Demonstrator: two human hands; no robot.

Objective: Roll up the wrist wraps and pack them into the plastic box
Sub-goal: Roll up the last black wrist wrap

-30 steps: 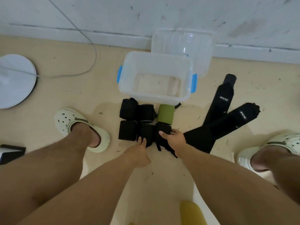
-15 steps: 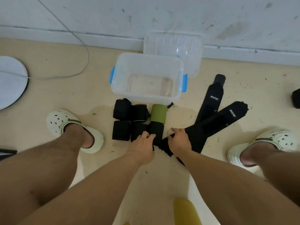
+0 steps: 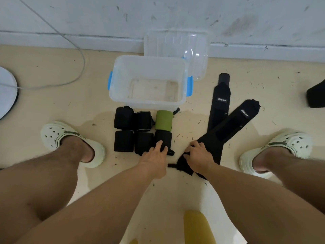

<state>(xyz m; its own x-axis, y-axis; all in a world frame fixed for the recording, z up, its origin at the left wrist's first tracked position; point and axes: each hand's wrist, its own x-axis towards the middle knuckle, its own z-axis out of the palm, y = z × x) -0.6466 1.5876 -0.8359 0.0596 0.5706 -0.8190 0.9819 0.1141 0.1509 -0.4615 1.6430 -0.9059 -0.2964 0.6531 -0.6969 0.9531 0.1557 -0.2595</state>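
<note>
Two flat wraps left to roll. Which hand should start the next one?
Right. The right hand already grips the near end of the flat wraps; the left hand rests its fingers on a rolled black wrap, farther away.

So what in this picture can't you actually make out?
All in the head view:
- Near end of the flat black wrist wrap: covered by the right hand.
- Near edge of the rolled black wrap: under the left hand fingers.
- Black object at right: cut off by the frame edge.
- White round disc at left: cut off too.
- Clear plastic lid: partly behind the clear plastic box.
</note>
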